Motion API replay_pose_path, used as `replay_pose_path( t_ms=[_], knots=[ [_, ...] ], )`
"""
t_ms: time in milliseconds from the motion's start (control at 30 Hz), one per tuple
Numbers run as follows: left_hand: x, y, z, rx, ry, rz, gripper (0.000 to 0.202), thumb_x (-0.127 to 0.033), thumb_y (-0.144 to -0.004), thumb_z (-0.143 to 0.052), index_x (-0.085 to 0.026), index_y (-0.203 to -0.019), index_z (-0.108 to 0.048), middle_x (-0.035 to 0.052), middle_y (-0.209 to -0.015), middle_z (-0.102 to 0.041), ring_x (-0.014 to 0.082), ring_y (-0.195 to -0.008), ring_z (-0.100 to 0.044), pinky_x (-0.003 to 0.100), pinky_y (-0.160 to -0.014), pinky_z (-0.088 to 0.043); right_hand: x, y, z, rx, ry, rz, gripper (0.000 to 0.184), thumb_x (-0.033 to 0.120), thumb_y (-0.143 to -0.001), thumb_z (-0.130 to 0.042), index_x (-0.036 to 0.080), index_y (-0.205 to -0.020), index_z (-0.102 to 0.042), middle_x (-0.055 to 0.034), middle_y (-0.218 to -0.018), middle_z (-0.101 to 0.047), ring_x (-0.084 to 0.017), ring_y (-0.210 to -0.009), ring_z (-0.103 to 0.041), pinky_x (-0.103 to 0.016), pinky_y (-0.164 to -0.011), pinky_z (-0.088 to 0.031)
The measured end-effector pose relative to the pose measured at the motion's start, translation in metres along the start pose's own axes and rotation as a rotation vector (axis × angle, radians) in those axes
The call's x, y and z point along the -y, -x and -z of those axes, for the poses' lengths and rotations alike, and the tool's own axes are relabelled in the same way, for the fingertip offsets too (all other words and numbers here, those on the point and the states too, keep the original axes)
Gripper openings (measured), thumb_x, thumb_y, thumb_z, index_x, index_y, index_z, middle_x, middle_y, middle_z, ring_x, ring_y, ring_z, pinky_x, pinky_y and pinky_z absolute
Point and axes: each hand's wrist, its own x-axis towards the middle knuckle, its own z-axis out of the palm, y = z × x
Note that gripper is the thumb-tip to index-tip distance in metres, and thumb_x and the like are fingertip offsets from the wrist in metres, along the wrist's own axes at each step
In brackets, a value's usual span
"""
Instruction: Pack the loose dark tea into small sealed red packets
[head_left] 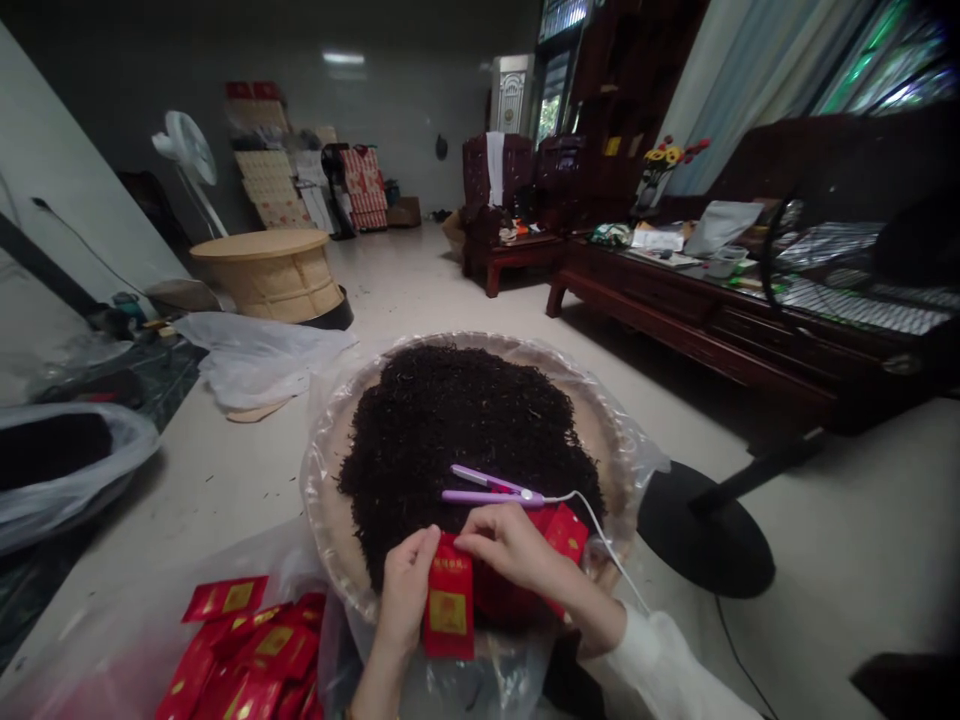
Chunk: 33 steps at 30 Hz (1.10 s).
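Pinching red packet (449, 603) at top, left hand (406, 588) and right hand (511, 545) presumably steady it, purple iron (480, 497) handy just beyond.

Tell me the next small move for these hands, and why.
Probably bring the top edge of the flat red packet with gold print between the parted arms of the slim purple clamp: the left hand and right hand are both at that edge, and the clamp lies just beyond, on the dark shredded heap.
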Motion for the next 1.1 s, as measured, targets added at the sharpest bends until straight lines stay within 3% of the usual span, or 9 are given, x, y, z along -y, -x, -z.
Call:
replay_pose_path(
  t_ms=[167,233,433,533,633,767,867,967,1100],
  knots=[
    [0.0,-0.003,0.01,0.15,0.311,0.181,0.068,-0.071,-0.076,-0.054,-0.015,-0.113,-0.064,0.0105,-0.082,-0.074,0.0232,-0.071,-0.069,0.031,-0.064,-0.05,0.006,-0.006,0.016,-0.134,-0.309,-0.083,0.041,0.059,-0.079,-0.061,0.019,-0.07,-0.056,0.0036,-0.055,-0.056,-0.011,-0.045,-0.053,-0.022,-0.044,-0.043],
    [0.008,-0.004,0.008,0.065,0.312,0.163,0.065,-0.068,-0.073,-0.058,-0.015,-0.109,-0.064,0.0111,-0.081,-0.074,0.0243,-0.069,-0.07,0.031,-0.059,-0.05,0.021,-0.011,0.015,-0.192,-0.367,-0.044,0.043,0.063,-0.08,-0.058,0.021,-0.076,-0.053,0.0047,-0.059,-0.056,-0.011,-0.048,-0.055,-0.022,-0.046,-0.045],
    [0.027,0.003,-0.019,0.059,0.006,-0.025,0.037,-0.05,-0.06,-0.078,-0.017,-0.073,-0.067,-0.0017,-0.044,-0.06,0.0124,-0.038,-0.05,0.022,-0.039,-0.035,0.073,-0.006,0.013,0.145,-0.226,0.15,0.034,0.051,-0.094,-0.045,0.02,-0.101,-0.058,-0.0028,-0.092,-0.065,-0.014,-0.077,-0.064,-0.025,-0.065,-0.05],
    [0.025,0.004,-0.026,0.069,-0.063,-0.036,0.032,-0.044,-0.061,-0.077,-0.017,-0.074,-0.068,-0.0008,-0.049,-0.063,0.0111,-0.039,-0.051,0.019,-0.037,-0.031,0.052,0.019,0.025,0.115,0.383,0.004,0.03,0.045,-0.088,-0.057,0.018,-0.076,-0.06,-0.0049,-0.076,-0.065,-0.021,-0.076,-0.064,-0.032,-0.069,-0.049],
    [0.025,0.002,-0.028,0.06,-0.117,-0.037,0.032,-0.042,-0.061,-0.075,-0.015,-0.075,-0.067,0.0063,-0.063,-0.071,0.0104,-0.041,-0.054,0.017,-0.036,-0.031,0.004,0.052,0.027,0.011,0.881,-0.194,0.037,0.026,-0.065,-0.079,0.016,-0.096,-0.062,-0.0162,-0.105,-0.066,-0.035,-0.097,-0.062,-0.039,-0.074,-0.05],
    [0.025,0.001,-0.029,0.073,-0.13,-0.07,0.027,-0.039,-0.065,-0.073,-0.015,-0.076,-0.067,0.0092,-0.071,-0.074,0.0103,-0.042,-0.055,0.021,-0.044,-0.041,-0.042,0.08,0.026,-0.046,0.933,-0.274,0.029,0.007,-0.073,-0.059,0.016,-0.1,-0.06,-0.0152,-0.104,-0.068,-0.031,-0.095,-0.065,-0.038,-0.075,-0.052],
    [0.017,0.007,-0.03,0.101,-0.208,-0.154,0.022,-0.031,-0.067,-0.073,-0.016,-0.083,-0.071,0.0112,-0.083,-0.076,0.0179,-0.066,-0.067,0.024,-0.057,-0.05,-0.036,0.081,0.039,-0.089,0.683,-0.168,0.024,0.008,-0.085,-0.042,0.019,-0.097,-0.061,-0.01,-0.095,-0.071,-0.025,-0.087,-0.068,-0.036,-0.077,-0.053],
    [0.002,0.015,-0.03,0.185,-0.245,-0.261,0.043,-0.02,-0.065,-0.076,-0.02,-0.107,-0.071,0.0112,-0.113,-0.072,0.0243,-0.104,-0.066,0.029,-0.085,-0.051,-0.007,0.071,0.048,-0.162,0.414,0.079,0.027,0.016,-0.091,-0.04,0.023,-0.105,-0.062,-0.0076,-0.101,-0.072,-0.022,-0.091,-0.068,-0.033,-0.081,-0.054],
    [-0.012,0.021,-0.029,0.266,-0.276,-0.294,0.027,-0.027,-0.075,-0.068,-0.019,-0.1,-0.075,0.0088,-0.096,-0.077,0.0248,-0.09,-0.07,0.033,-0.082,-0.054,0.02,0.045,0.031,-0.219,0.277,0.373,0.029,0.019,-0.094,-0.043,0.023,-0.116,-0.061,-0.0086,-0.104,-0.071,-0.021,-0.092,-0.068,-0.033,-0.082,-0.056]
  ],
)
